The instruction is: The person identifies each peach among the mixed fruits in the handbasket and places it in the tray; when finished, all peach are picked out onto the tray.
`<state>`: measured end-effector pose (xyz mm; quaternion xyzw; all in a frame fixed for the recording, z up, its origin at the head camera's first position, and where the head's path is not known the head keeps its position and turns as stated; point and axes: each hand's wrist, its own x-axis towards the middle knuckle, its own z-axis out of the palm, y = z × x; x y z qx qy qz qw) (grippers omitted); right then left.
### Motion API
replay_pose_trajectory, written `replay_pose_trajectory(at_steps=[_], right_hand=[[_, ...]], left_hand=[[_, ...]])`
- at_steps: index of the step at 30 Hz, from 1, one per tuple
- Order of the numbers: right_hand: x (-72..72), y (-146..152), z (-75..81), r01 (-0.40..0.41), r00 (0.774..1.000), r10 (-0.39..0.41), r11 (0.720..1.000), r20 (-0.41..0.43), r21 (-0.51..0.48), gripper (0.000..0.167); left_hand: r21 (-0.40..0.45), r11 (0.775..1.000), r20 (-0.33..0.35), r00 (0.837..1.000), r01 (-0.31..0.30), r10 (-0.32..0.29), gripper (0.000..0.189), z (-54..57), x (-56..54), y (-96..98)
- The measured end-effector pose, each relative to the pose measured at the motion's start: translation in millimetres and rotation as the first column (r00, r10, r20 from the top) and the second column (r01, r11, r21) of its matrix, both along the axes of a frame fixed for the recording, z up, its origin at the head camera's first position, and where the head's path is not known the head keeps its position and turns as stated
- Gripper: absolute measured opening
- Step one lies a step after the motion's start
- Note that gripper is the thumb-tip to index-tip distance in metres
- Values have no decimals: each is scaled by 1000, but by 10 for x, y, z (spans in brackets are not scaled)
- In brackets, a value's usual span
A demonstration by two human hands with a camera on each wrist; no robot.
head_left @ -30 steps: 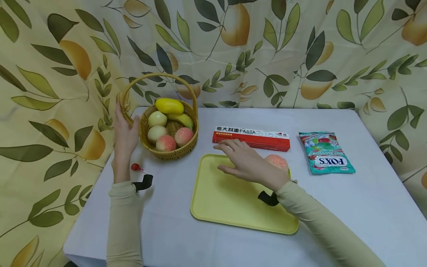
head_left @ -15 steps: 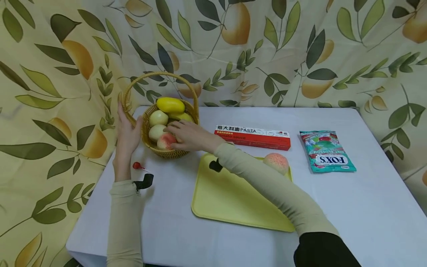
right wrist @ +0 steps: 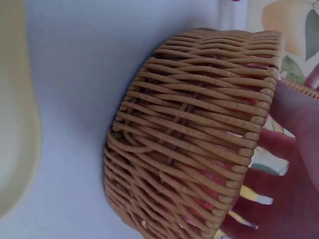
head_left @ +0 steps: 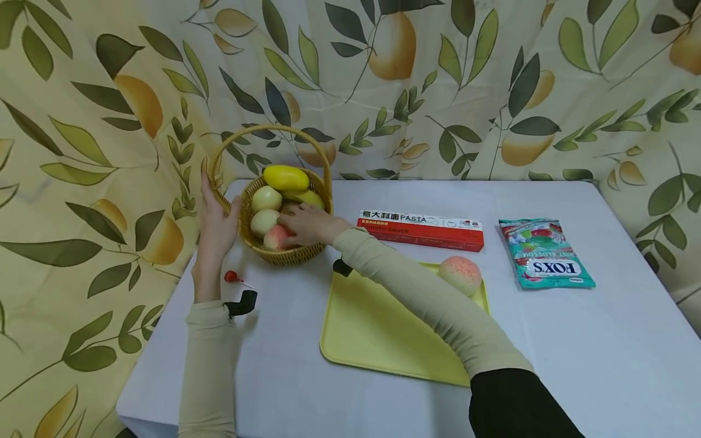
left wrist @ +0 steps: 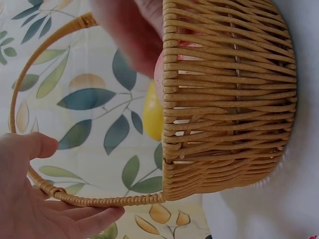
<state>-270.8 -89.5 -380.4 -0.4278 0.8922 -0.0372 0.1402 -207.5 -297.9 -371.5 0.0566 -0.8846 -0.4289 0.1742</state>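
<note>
A wicker basket [head_left: 287, 257] at the back left holds a pink-and-cream peach [head_left: 275, 238], two pale round fruits [head_left: 265, 223], a plump yellow fruit [head_left: 286, 178] and a banana [head_left: 310, 199]. My left hand [head_left: 217, 228] stays at the left side of the basket's handle [left wrist: 89, 201], its long fingers extended along the outside and the thumb apart. My right hand [head_left: 314, 225] reaches over the front right rim into the basket, spread fingers beside the peach. Its fingertips are hidden by the weave [right wrist: 189, 124], so whether it grips a fruit does not show.
A yellow tray [head_left: 372, 331] lies in front with another peach [head_left: 460, 275] at its far right corner, partly under the right forearm. Behind it are a red pasta box [head_left: 421, 231] and a teal candy bag [head_left: 546, 252]. A red lollipop [head_left: 232, 277] lies near the left wrist.
My right hand has gone from above the tray leftward into the basket, covering the right-hand peach there. The left hand keeps its place at the handle. The head view has shifted slightly.
</note>
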Motion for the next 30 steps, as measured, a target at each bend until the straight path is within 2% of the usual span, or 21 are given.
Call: replay_pose_trajectory(at_steps=[4,8,11,15,17,20,23,26,30], right_hand=[[-6,31,22,33,998,-35,999,54,40,74],[-16,69,30,53,997,-58,994,49,90,69],[-38,92,21,91,992,-98,992,82,88,52],[-88,113,-3,143,979,-144,990,146,20,32],[-114,121,-25,135,984,-137,991,118,18,29],[-134,138,-32,115,993,-115,993,37,2,34],[-131,161,2,108,994,-109,994,-27,-30,51],[-104,193,64,116,992,-119,989,-40,-87,64],[-21,232,148,122,992,-125,973,-4,-194,61]], left_hand=[[-8,1000,-10,1000,-2,2,87,24,-16,19],[-2,1000,-1,1000,11,-11,87,19,-11,24],[9,1000,8,1000,13,-13,87,6,6,18],[9,1000,5,1000,9,-9,87,-7,10,18],[11,1000,8,1000,7,-7,87,-29,7,24],[12,1000,12,1000,7,-7,87,-47,6,34],[7,1000,17,1000,-3,3,87,-31,21,34],[-12,1000,23,1000,-18,19,87,-3,34,27],[-8,1000,18,1000,-9,9,88,9,37,-1]])
